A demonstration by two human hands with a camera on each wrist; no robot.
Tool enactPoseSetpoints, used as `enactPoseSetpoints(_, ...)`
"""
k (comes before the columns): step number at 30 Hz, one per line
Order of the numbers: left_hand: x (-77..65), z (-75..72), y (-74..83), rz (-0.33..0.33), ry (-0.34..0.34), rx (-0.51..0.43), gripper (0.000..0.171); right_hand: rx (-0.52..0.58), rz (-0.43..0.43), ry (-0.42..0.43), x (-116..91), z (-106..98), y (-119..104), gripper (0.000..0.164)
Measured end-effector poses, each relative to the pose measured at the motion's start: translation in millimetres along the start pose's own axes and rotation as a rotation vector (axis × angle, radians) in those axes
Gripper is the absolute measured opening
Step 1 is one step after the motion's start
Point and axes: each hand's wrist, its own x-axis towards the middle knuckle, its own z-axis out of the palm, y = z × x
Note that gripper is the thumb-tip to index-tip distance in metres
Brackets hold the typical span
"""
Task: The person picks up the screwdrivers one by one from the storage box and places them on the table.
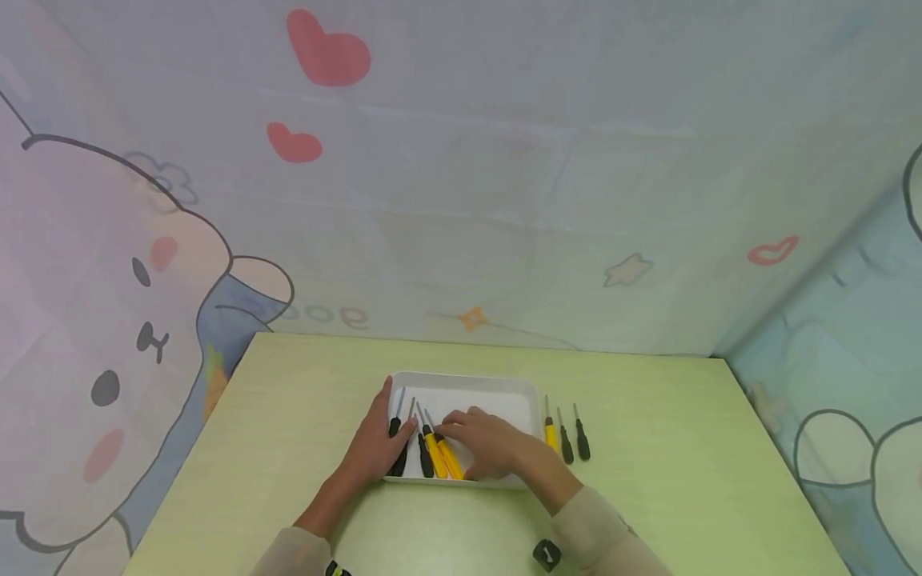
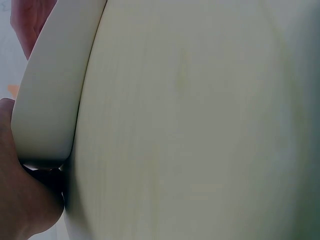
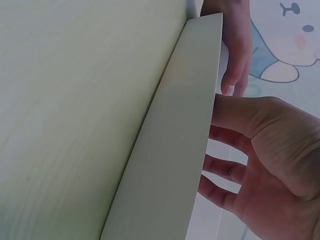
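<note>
A white tray [image 1: 461,382] lies on the table with several screwdrivers in its left half, tips pointing away from me. Black-handled screwdrivers [image 1: 425,460] are on the left, two yellow-handled screwdrivers [image 1: 448,458] beside them. My left hand [image 1: 376,440] grips the tray's left wall, thumb reaching inside over the black handles, fingers along the outside. Reaching over the near wall, my right hand [image 1: 486,442] has its fingers down in the tray, fingertips right at the rightmost yellow screwdriver. Its fingers [image 3: 225,167] are spread and loosely bent; the tray wall hides their tips in the right wrist view.
Right of the tray lie a yellow-handled screwdriver [image 1: 551,436] and two black-handled screwdrivers [image 1: 582,444]. A small black object [image 1: 547,554] is at the near side by the right sleeve. The light green table [image 1: 670,448] meets a printed curtain [image 1: 504,200] behind.
</note>
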Motion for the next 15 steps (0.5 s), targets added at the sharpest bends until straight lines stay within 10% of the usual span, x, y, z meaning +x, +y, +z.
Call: enactPoseSetpoints(15, -0.3, -0.4, 0.6, 0.011, 0.009, 0.003, 0.088, -0.022, 0.023, -0.042, 10.0, -6.0, -2.4, 0.078)
